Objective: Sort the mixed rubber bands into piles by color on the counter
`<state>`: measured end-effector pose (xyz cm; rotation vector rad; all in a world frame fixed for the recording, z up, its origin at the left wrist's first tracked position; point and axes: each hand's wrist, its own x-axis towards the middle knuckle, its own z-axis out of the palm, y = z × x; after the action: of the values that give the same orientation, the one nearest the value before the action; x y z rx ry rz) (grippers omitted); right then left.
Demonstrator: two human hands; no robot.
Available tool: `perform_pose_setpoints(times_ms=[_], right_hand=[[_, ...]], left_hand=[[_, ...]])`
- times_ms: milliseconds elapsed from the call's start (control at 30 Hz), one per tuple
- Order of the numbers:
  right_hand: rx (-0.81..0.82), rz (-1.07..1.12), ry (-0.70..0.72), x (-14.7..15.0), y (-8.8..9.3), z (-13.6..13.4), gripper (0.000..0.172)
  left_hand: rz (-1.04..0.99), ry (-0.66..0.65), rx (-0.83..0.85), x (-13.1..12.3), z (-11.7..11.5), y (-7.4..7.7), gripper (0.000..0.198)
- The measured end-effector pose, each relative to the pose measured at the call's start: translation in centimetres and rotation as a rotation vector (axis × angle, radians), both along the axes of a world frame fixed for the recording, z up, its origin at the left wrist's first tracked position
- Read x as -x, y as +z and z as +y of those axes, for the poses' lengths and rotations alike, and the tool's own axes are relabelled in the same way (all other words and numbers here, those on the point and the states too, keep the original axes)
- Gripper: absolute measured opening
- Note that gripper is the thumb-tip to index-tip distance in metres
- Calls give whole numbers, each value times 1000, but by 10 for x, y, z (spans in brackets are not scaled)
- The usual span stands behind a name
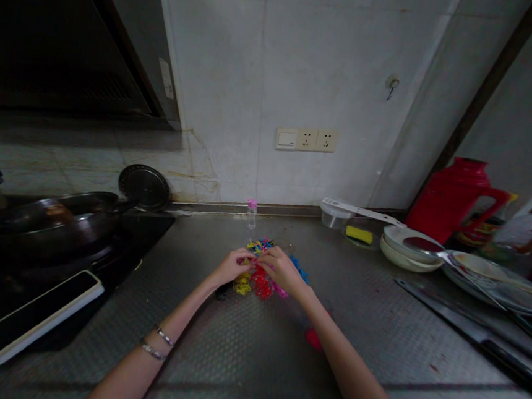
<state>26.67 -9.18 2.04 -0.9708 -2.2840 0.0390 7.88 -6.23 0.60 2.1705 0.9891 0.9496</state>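
Note:
My left hand and my right hand meet over the metal counter, fingertips pinched and nearly touching. Whatever lies between the fingers is too small and partly hidden to make out. Around them lie heaps of small thin loops that look like rubber bands: a red heap and a yellow heap below the fingers, a magenta heap and a blue heap partly behind my right hand, a black heap by my left wrist. A mixed-colour heap sits just beyond my fingertips.
A small clear bottle with pink cap stands behind the heaps. Something red lies beside my right forearm. Leftward are a phone-like white-edged device and a pan. Rightward are a yellow sponge, bowls, a knife and a red thermos.

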Motion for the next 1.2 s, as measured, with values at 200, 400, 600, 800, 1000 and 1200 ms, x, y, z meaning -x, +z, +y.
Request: perform_pose_setpoints(times_ms=[200,400,600,800,1000,1200], right_hand=[[9,20,2,-1,-2,2,22],[28,53,15,-2,-4,2,22],[43,101,23,-2,-4,1,20],[44,127,35,-2,-5,1,19],[31,150,47,-1,-7,2,20],[49,153,48,-3,-5,2,19]], left_hand=[[7,22,8,0,2,-4,21],[9,27,-21,4,5,-9,16],[4,37,-5,2,3,-8,18],[-1,38,-28,-1,2,-8,22],[-20,34,-64,1,4,-10,17],[42,57,-85,-1,-1,-8,13]])
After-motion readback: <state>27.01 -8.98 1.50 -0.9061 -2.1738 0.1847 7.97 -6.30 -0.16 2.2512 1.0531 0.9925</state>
